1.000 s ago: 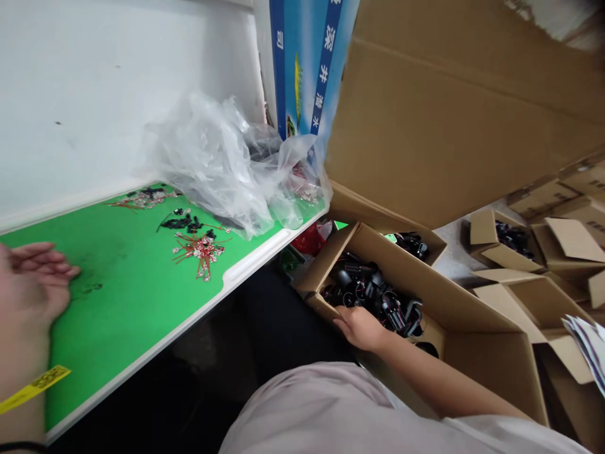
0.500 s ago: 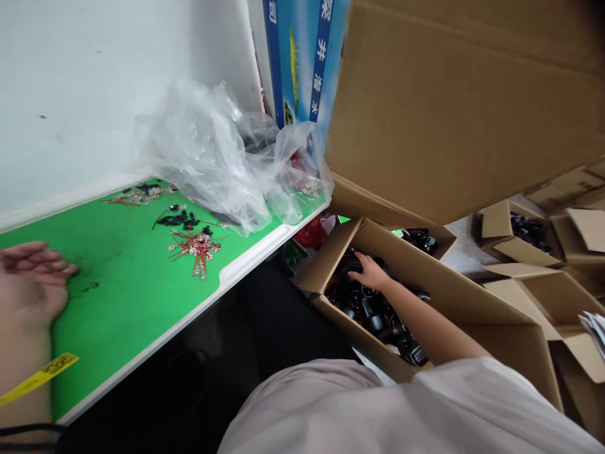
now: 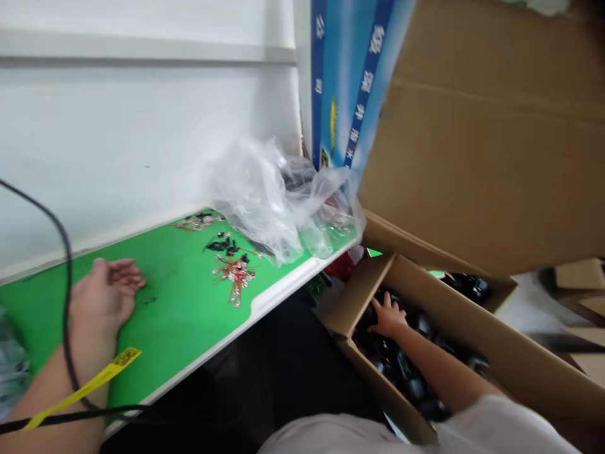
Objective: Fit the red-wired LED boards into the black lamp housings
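My left hand (image 3: 109, 291) rests on the green tabletop (image 3: 174, 321), its fingers loosely curled and apart, with nothing visible in it. To its right lie a small heap of red-wired metal terminals (image 3: 236, 275) and a cluster of small black pieces (image 3: 227, 244). Down inside the open cardboard box (image 3: 477, 321), my right hand (image 3: 389, 316) lies with spread fingers over black cylindrical parts (image 3: 412, 383) that look like small motors. Its fingertips touch or nearly touch them; what is under the palm is hidden.
A crumpled clear plastic bag (image 3: 265, 202) lies at the table's far end. A tall cardboard flap (image 3: 486, 139) stands behind the box. Black cables (image 3: 66, 252) and a yellow tag (image 3: 89, 388) cross my left forearm. More boxes (image 3: 581, 284) stand on the right.
The view has swung left and up, so the table and box appear farther right and lower. My right hand remains in the box, its fingers more spread. My left hand stays on the table.
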{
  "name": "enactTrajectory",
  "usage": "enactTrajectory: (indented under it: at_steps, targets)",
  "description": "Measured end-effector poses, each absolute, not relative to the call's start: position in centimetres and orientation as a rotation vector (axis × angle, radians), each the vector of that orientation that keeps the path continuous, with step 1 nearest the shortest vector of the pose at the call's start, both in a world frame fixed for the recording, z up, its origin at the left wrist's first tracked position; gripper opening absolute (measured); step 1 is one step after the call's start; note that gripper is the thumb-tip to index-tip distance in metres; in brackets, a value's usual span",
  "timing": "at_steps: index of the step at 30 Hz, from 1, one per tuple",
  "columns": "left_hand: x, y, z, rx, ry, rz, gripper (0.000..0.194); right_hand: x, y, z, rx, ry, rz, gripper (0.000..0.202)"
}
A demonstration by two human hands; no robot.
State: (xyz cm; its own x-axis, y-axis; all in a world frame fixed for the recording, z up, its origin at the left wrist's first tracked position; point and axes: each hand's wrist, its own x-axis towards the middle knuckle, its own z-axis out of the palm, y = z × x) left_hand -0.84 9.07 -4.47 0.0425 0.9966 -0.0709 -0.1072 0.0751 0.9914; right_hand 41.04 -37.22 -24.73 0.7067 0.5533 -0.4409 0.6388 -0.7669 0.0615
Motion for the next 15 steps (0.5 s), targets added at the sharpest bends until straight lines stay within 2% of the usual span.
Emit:
enactTrajectory:
  at_steps: [1,3,10,15]
  targets:
    - [-1.1,8.8,-4.3,1.07,1.116,1.166,0.037,40.9,-37.6,-25.2,2.725,0.978,-0.558,0.09]
    - [-1.5,8.2,-4.0,1.023,1.065,1.151,0.035,41.7,-38.1,-26.0,2.749,1.028,-0.515,0.077]
    - [-2.5,7.4,-4.0,0.904,0.987,1.181,0.033,45.9,-36.8,-26.5,2.966,1.038,-0.531,0.067]
    - [-2.9,7.3,-4.4,0.864,0.95,1.162,0.034,45.9,-36.8,-25.7,3.027,1.295,-0.464,0.048]
